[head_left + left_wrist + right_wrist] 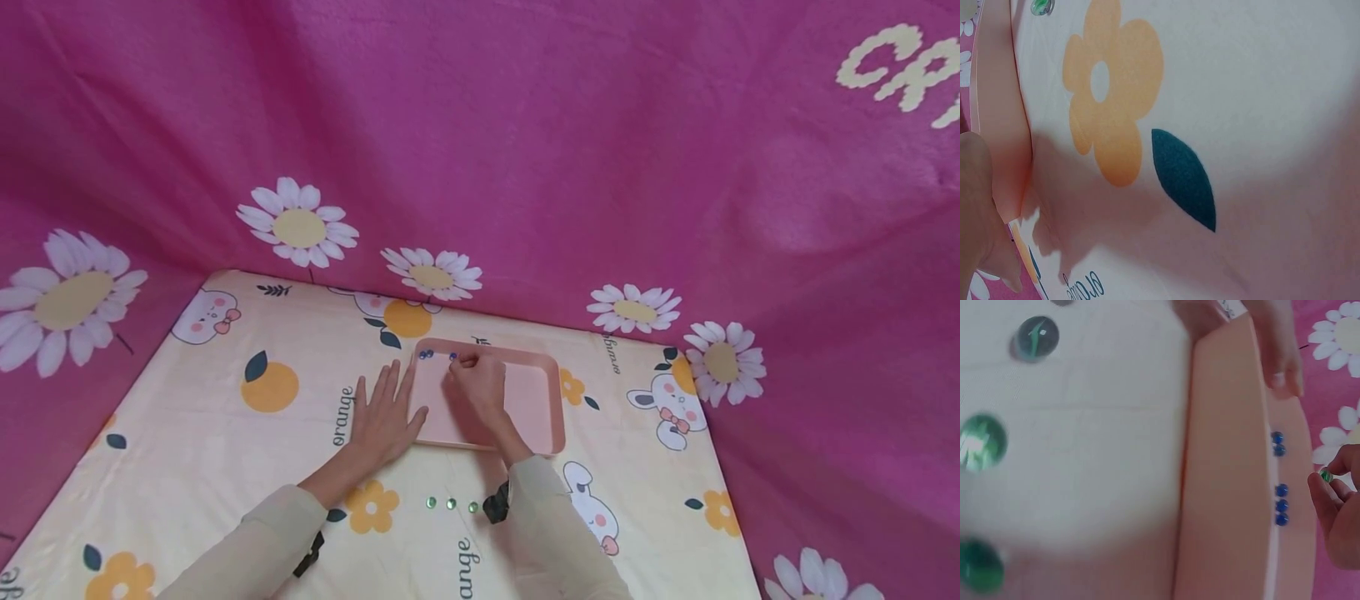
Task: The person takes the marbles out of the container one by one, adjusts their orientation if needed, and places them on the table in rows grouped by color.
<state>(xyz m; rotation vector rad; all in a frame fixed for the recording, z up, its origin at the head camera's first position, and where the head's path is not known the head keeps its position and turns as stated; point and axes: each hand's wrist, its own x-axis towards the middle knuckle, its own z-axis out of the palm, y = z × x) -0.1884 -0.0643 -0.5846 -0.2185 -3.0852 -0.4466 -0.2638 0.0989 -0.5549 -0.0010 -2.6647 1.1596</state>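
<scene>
Your right hand (476, 385) pinches what looks like a green marble (1325, 476) over the pink tray's (536, 417) far edge; your left hand (384, 412) lies flat, open, touching its left rim.

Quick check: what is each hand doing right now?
Left hand: open, fingers straight, flat on the tablecloth beside the pink tray.
Right hand: pinching a green marble over the tray's far edge.
</scene>
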